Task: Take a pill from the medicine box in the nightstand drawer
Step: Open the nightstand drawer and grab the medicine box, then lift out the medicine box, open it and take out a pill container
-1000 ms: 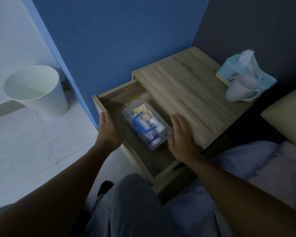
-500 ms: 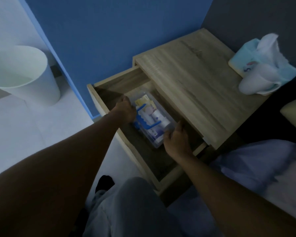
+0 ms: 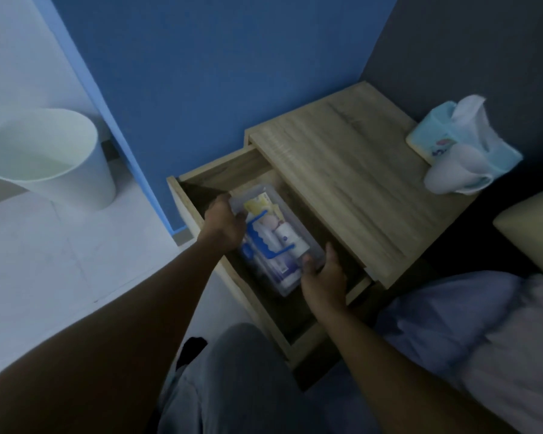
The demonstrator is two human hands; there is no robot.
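A clear plastic medicine box (image 3: 275,239) with a blue handle lies in the pulled-out drawer (image 3: 298,339) of the wooden nightstand (image 3: 351,189). Small bottles and packets show through its lid. My left hand (image 3: 224,222) grips the box's far left end, fingers curled over its edge. Over at the near right end, my right hand (image 3: 323,278) holds the box with the thumb on the lid. The box's lid is closed.
A blue tissue box (image 3: 445,142) and a white mug (image 3: 455,177) stand at the nightstand's far right corner. A white waste bin (image 3: 51,158) sits on the floor at left. Bedding (image 3: 470,333) and a pillow (image 3: 533,227) are at right; my knee (image 3: 239,371) is below the drawer.
Both hands went from the drawer's rim down into the drawer and closed on the two ends of the medicine box. The view shifted slightly.
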